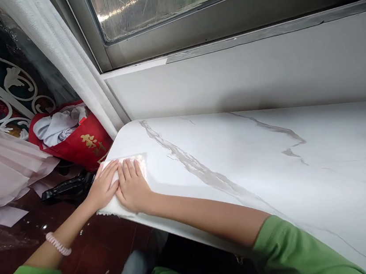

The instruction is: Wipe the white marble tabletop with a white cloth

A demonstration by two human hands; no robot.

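Note:
A white cloth [116, 207] lies flat at the left end of a white marbled tabletop [176, 133], its fuzzy near edge hanging slightly over the front rim. My left hand [104, 186] rests on the cloth's left part with the fingers stretched out. Beside it, my right hand [132, 185] presses flat on the cloth, fingers pointing away from me. The two hands touch near the thumbs. Part of the cloth is hidden beneath them.
A red bag [77, 143] stuffed with pale fabric stands past the table's left end. Below it lies a black shiny item [69, 188] on the dark red floor. A pale pink curtain [2, 159] hangs at left. The window frame [191, 38] and wall border the table's far side.

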